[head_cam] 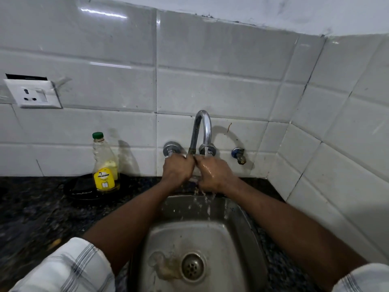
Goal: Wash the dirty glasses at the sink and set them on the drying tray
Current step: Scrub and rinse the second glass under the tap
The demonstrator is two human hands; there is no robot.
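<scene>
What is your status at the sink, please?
Left hand, right hand curled together under running tap; grip unclear. No glass or drying tray in view. Soap bottle left, clear of sink.

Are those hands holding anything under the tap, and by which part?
Cannot tell. The left hand and right hand meet, both curled, under the running tap; nothing shows between them.

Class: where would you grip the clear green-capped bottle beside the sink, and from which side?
Probably round the tapered upper body of the clear plastic bottle with green cap and yellow label, coming from the side of the steel sink: it stands upright, close to the white tiled wall.
</scene>
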